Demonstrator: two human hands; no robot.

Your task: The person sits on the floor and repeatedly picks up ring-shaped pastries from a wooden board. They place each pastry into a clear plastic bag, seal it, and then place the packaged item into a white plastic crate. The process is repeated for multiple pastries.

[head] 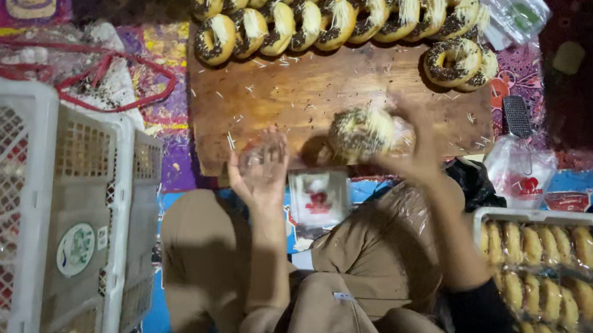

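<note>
**Doughnut in my right hand, bag side open on the left**

My right hand [416, 150] grips a ring doughnut [360, 130] over the near edge of the wooden board [280, 96], fingers wrapped round its right side, where a film of clear plastic seems to cling; the blur keeps me from saying whether the doughnut is already inside a bag. My left hand [263, 168] stands just to the left of it, slightly nearer to me, palm open and fingers spread, holding nothing I can make out. So the doughnut lies to the right of my free hand, close but apart from it, and my right hand is plainly the nearer one. The ring is tilted, its flat face turned toward me.

It is golden-brown, coated with dark sprinkles and a pale band of grated topping.

Between my wrists, on my lap, lies a small plastic packet [319, 197] with a red mark. Rows of like-topped doughnuts [335, 16] line the far side of the board. A white crate [543, 217] of bagged doughnuts sits at near right, and white plastic baskets [36, 204] stand at left.
</note>
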